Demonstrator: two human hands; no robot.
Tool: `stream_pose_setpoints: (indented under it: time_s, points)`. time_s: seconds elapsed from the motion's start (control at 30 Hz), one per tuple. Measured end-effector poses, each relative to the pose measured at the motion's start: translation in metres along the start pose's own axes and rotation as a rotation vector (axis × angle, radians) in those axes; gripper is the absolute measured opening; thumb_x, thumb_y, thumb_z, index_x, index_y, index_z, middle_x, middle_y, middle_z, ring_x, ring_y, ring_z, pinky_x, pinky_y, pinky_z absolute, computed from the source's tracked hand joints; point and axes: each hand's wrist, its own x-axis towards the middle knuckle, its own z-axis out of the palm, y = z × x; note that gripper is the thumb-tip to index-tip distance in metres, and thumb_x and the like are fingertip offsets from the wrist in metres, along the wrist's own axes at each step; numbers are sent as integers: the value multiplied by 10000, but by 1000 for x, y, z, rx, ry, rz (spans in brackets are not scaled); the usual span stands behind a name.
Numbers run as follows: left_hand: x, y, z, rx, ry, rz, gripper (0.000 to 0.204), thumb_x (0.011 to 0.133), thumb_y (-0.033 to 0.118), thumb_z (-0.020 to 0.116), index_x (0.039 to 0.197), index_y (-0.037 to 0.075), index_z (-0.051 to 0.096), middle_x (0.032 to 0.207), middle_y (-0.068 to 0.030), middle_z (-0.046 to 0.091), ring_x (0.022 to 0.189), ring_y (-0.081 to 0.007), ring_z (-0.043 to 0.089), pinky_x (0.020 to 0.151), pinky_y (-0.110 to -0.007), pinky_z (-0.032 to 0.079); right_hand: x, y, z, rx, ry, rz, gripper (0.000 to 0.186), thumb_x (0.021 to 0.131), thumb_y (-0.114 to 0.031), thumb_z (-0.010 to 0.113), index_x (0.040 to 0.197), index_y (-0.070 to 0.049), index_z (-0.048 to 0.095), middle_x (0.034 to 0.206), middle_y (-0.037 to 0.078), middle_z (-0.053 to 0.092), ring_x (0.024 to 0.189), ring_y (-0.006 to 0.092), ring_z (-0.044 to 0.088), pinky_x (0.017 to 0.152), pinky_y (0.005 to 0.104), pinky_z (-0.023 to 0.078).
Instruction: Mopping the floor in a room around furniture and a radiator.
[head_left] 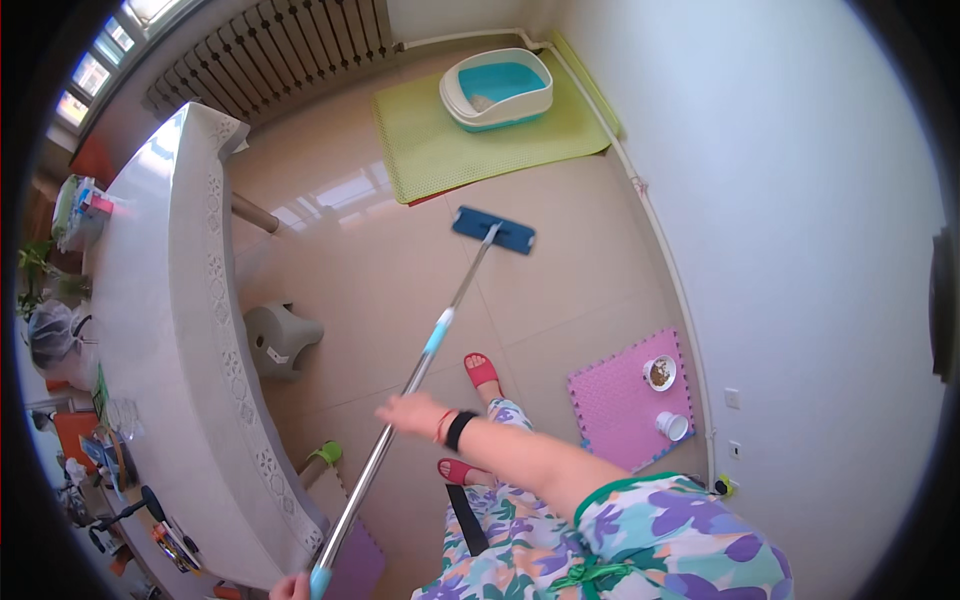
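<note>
A flat mop lies slantwise across the view, its steel pole [373, 470] running from the lower left up to a dark blue flat head [495, 230] resting on the tiled floor. My right hand [415, 412] is closed round the middle of the pole, below a light blue joint [436, 335]. At the lower edge, my left hand [290, 587] is closed at the pole's light blue top end; only part of it shows. A black band [460, 430] circles my right wrist. Both my feet, in red slippers [481, 371], stand near the pole.
On a green mat [420, 150] stands a white and blue litter box [497, 88]. A pink foam mat [620, 400] at right bears a food bowl [660, 373] and a white cup [672, 426]. Left are a cloth-covered table [140, 330] and a grey stool [280, 340]. A white wall [800, 250] bounds the right.
</note>
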Motion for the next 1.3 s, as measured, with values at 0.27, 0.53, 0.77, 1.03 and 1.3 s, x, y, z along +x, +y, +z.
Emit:
stream_pose_setpoints:
  time_s: [0.27, 0.53, 0.77, 1.03, 1.3]
  points:
    - [44, 137, 163, 173, -26, 489, 143, 830, 159, 611, 837, 24, 658, 661, -168, 607, 563, -271, 616, 524, -362, 454, -65, 188, -80, 770, 218, 925, 338, 867, -266, 374, 1072, -19, 481, 825, 205, 625, 736, 358, 639, 583, 426, 525]
    - [19, 55, 102, 344, 46, 596, 116, 819, 180, 627, 847, 76, 671, 721, -150, 634, 618, -325, 611, 553, -383, 471, -79, 100, 3, 869, 225, 780, 361, 909, -346, 423, 1072, -24, 421, 676, 110, 550, 476, 219, 559, 444, 353, 477]
    - [-76, -32, -27, 388, 258, 303, 261, 899, 228, 545, 925, -16, 634, 772, -185, 638, 675, -286, 600, 606, -377, 452, -50, -81, 71, 1002, 28, 468, 476, 915, -439, 442, 1112, -9, 384, 664, 102, 526, 486, 193, 529, 464, 330, 467]
    - [-114, -54, -64, 412, 433, 223, 204, 879, 169, 556, 848, -26, 609, 740, -176, 617, 647, -271, 573, 590, -366, 435, -15, -133, 32, 955, -374, 284, 467, 942, -492, 337, 1023, -36, 400, 691, 81, 507, 565, 200, 569, 519, 316, 500]
    - [-39, 22, 4, 103, 296, 404, 128, 820, 88, 601, 815, -38, 620, 632, -85, 587, 598, -114, 546, 557, -268, 435, -34, -25, -28, 930, 44, 501, 450, 920, -443, 395, 1068, -19, 431, 732, 98, 545, 549, 184, 550, 494, 335, 483]
